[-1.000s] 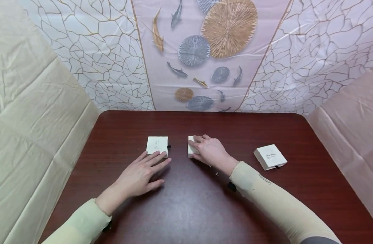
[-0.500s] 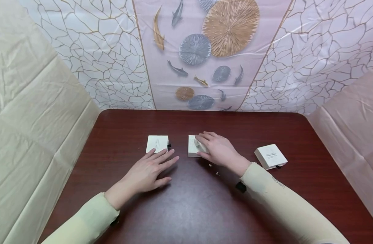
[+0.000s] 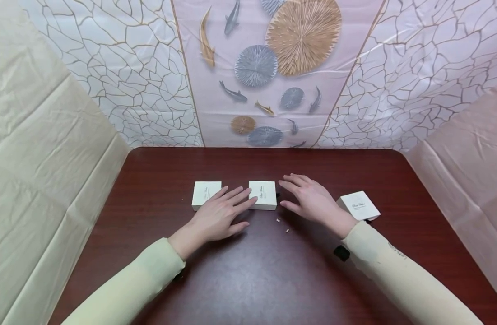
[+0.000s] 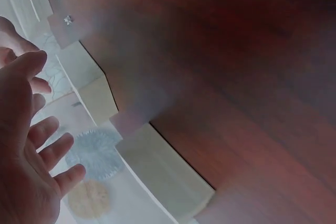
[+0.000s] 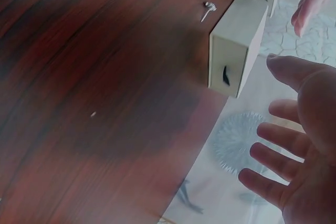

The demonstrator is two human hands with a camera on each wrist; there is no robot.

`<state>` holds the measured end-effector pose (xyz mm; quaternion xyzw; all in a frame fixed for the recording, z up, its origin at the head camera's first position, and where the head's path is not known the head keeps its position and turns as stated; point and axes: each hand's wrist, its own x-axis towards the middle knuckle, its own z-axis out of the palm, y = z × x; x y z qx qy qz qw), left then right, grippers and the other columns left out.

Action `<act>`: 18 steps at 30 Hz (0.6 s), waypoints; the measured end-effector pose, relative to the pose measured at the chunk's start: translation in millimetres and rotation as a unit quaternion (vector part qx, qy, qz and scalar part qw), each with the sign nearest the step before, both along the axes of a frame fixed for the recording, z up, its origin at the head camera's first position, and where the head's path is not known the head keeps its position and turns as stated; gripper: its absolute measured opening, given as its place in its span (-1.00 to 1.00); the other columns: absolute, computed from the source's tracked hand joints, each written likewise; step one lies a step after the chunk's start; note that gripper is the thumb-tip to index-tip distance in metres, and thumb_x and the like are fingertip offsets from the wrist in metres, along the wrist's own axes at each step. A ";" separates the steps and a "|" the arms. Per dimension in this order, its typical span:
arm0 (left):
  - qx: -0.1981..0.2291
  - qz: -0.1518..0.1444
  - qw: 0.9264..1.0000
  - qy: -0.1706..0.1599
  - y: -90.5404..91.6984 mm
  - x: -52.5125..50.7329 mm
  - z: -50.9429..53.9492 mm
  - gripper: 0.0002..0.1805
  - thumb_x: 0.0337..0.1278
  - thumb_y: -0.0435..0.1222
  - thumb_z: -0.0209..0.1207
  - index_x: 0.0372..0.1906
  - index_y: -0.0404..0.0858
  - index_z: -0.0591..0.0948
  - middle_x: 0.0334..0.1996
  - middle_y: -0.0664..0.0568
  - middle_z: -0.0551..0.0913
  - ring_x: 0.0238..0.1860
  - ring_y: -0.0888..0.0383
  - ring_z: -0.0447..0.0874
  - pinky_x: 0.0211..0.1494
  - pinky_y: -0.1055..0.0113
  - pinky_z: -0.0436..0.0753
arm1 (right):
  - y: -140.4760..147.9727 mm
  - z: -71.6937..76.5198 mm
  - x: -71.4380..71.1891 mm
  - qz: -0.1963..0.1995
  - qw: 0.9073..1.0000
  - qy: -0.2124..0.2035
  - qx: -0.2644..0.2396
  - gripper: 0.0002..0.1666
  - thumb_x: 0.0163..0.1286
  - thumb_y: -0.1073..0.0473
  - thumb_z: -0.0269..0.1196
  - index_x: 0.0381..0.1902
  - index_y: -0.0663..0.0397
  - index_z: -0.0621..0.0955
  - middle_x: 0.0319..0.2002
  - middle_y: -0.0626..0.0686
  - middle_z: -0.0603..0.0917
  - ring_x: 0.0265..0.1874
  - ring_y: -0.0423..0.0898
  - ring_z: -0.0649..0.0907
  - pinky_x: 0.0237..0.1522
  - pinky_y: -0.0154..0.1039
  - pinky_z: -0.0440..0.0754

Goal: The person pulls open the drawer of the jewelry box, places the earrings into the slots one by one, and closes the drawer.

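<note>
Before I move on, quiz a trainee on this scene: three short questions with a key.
1. How many white boxes stand on the table?
2. True or false: the right grip holds nothing.
3. Where do the small silvery pieces lie? A) on top of a box; B) on the tabletop; C) in the left grip.

Key: 1. Three. 2. True. 3. B.

Left box (image 3: 202, 193), middle box (image 3: 265, 195), right box (image 3: 359, 206): white, lettered, closed, lying flat
Left two aligned, gap between; left box partly hidden by left hand (image 3: 216, 216); middle's black tab (image 3: 278, 195) towards right hand (image 3: 313, 201), just beside; right box askew
</note>
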<state>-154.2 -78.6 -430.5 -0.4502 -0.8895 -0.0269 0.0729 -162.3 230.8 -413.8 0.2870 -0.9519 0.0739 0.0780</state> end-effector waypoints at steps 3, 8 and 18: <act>-0.005 -0.008 1.000 -0.001 11.1 -6.9 -1.0 -0.26 0.50 0.12 0.21 0.64 -0.02 0.40 0.62 -0.04 0.37 0.60 -0.06 0.35 0.65 -0.11 0.28 | 5.7 -1.9 -0.8 -0.003 1.000 0.004 -0.003 -0.28 0.42 -0.06 0.47 0.40 0.19 0.62 0.40 0.28 0.60 0.43 0.29 0.54 0.38 0.24 0.54; -0.012 -0.026 1.000 -0.001 28.5 -18.5 -2.4 -0.27 0.50 0.10 0.21 0.64 0.00 0.40 0.61 -0.02 0.39 0.58 -0.05 0.39 0.62 -0.10 0.33 | 14.1 -5.3 -1.8 -0.013 1.000 -0.002 -0.008 -0.30 0.43 -0.06 0.46 0.39 0.21 0.63 0.41 0.29 0.59 0.43 0.30 0.53 0.40 0.26 0.51; -0.038 -0.059 0.997 0.010 47.1 -40.2 -8.1 -0.36 0.55 0.10 0.17 0.58 0.00 0.48 0.59 0.01 0.42 0.61 -0.02 0.33 0.64 -0.08 0.31 | 19.9 -9.3 -4.4 -0.023 0.999 -0.023 -0.019 -0.32 0.44 -0.07 0.45 0.36 0.22 0.64 0.42 0.32 0.57 0.41 0.34 0.54 0.41 0.30 0.49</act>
